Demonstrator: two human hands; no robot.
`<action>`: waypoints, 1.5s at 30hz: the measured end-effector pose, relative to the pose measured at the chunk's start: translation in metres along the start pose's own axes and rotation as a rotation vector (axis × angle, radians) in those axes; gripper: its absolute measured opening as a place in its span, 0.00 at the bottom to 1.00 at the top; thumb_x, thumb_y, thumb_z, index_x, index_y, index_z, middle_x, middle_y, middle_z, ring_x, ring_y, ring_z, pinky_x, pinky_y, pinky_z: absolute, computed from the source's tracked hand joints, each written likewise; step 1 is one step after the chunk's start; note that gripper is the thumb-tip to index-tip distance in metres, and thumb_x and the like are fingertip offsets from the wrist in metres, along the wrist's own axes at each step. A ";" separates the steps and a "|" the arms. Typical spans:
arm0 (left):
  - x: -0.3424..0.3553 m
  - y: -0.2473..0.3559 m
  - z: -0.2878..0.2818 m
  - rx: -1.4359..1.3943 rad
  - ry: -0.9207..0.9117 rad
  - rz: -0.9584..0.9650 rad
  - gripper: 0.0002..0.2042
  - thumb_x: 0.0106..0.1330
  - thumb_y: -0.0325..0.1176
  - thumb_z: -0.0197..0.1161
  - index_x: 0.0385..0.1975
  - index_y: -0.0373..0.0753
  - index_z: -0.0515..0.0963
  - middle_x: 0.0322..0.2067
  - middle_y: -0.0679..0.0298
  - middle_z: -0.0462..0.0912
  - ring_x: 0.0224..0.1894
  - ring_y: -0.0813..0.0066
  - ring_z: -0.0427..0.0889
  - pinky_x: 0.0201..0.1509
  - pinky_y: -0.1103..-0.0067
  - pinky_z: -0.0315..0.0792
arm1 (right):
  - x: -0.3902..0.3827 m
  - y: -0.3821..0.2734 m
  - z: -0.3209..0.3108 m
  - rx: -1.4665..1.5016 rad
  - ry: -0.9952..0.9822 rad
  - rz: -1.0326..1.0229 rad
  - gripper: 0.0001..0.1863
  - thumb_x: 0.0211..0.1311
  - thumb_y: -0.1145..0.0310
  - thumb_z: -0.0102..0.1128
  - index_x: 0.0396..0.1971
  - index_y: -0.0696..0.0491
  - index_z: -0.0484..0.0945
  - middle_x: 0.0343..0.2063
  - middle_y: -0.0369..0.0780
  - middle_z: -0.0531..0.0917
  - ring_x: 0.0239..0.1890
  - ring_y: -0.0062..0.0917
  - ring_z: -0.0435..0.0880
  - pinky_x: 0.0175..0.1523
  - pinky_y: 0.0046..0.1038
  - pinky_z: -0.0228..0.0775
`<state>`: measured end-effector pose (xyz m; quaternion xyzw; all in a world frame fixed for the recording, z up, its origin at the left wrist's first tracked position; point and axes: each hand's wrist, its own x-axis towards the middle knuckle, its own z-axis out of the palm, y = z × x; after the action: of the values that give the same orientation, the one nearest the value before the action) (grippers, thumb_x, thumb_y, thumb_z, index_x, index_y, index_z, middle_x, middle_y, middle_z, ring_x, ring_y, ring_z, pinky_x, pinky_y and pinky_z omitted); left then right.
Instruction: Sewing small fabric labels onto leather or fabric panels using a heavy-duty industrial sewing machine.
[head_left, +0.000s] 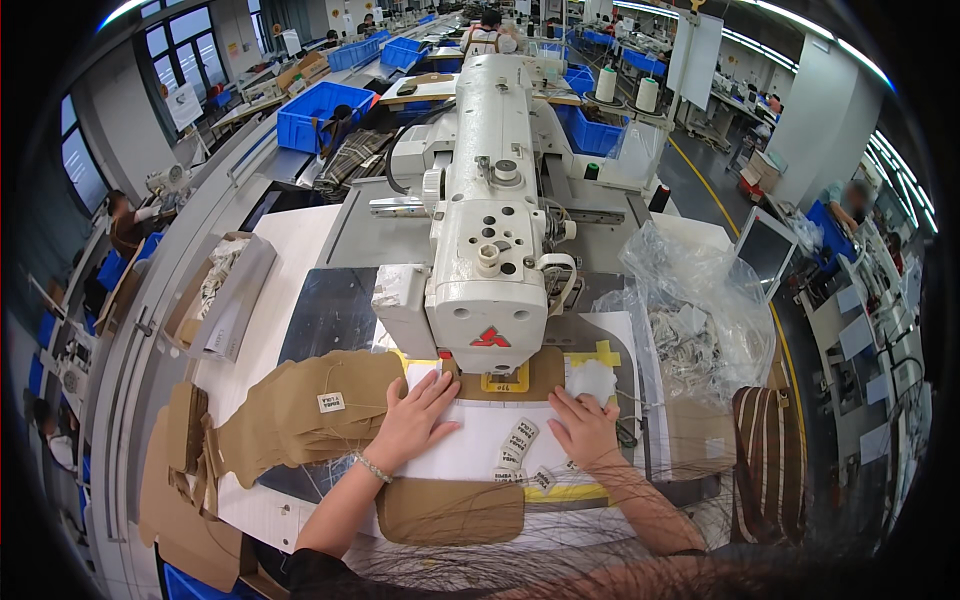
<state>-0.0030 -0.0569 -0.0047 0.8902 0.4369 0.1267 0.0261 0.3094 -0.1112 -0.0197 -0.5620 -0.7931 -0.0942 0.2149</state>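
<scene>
A white industrial sewing machine [470, 210] stands over a khaki panel [540, 375] with a yellow plate [504, 380] under its head. My left hand [412, 420] lies fingers-out on a white sheet [475, 430] at the panel's left edge. My right hand [583, 428] rests on the sheet's right side, fingertips near the panel. Several white labels [516, 445] lie loose between my hands. Nearer me is another khaki piece [450, 510]. A stack of khaki pieces [300, 410], one label on it, lies left of my left hand.
A long box [255, 275] is at left, a clear plastic bag [690, 310] and striped brown fabric [765, 455] at right. Blue crates [322, 110] and fabric [355, 165] sit behind. Co-workers [488, 35] are at benches around; a screen [762, 250] stands by the aisle [720, 170].
</scene>
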 end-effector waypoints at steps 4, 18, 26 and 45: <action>0.000 0.000 0.000 -0.008 -0.006 -0.007 0.29 0.65 0.53 0.55 0.64 0.46 0.66 0.66 0.66 0.63 0.69 0.69 0.59 0.65 0.46 0.47 | 0.001 -0.002 -0.003 -0.001 0.001 0.008 0.21 0.55 0.57 0.62 0.50 0.46 0.79 0.53 0.29 0.79 0.45 0.21 0.73 0.49 0.35 0.49; -0.002 0.000 -0.002 -0.021 0.043 0.004 0.28 0.64 0.52 0.57 0.61 0.45 0.69 0.64 0.64 0.66 0.67 0.68 0.62 0.64 0.50 0.50 | 0.010 -0.029 -0.026 0.349 -0.141 0.028 0.16 0.52 0.56 0.66 0.39 0.46 0.80 0.40 0.29 0.80 0.44 0.22 0.73 0.49 0.36 0.50; 0.003 0.008 -0.011 -0.124 0.093 0.055 0.21 0.61 0.44 0.63 0.53 0.46 0.75 0.57 0.62 0.74 0.61 0.67 0.68 0.60 0.57 0.55 | 0.017 -0.030 -0.015 0.411 -0.125 -0.011 0.09 0.50 0.63 0.66 0.33 0.45 0.80 0.33 0.29 0.79 0.41 0.22 0.75 0.48 0.35 0.52; 0.040 0.011 0.001 -0.131 0.070 0.301 0.23 0.61 0.45 0.62 0.56 0.44 0.73 0.58 0.66 0.73 0.58 0.73 0.71 0.59 0.62 0.58 | 0.088 -0.011 0.031 0.444 0.052 -0.212 0.04 0.51 0.66 0.66 0.29 0.47 0.85 0.33 0.29 0.82 0.41 0.20 0.78 0.48 0.30 0.53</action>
<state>0.0291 -0.0318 0.0043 0.9370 0.2901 0.1882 0.0496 0.2678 -0.0280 -0.0072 -0.4122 -0.8431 0.0458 0.3424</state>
